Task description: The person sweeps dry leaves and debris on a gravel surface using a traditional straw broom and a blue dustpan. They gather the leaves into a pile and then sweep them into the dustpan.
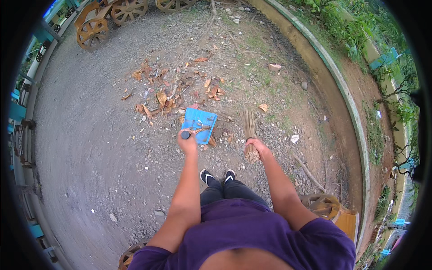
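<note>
My left hand (187, 141) grips the dark-ended handle of a blue plastic dustpan (204, 136), which hangs over the gravel ahead of my feet. Brown twigs or leaf stalks (199, 129) and small bits lie in the pan. In my right hand (258, 149) is a stick broom (248, 123), a bundle of thin stiff ribs; its cut butt ends face me and the tips point away. Pan and broom are apart. Beyond the pan, dry brown leaves (162, 99) are scattered on the ground, some beside its edge.
Wooden wheels (92, 33) of carved furniture stand at the upper left. A brown wooden seat (346, 219) is close behind me on the right. A low curved concrete curb (349, 98) runs along the right side. A stone block (274, 67) and a stick (308, 172) lie on the gravel.
</note>
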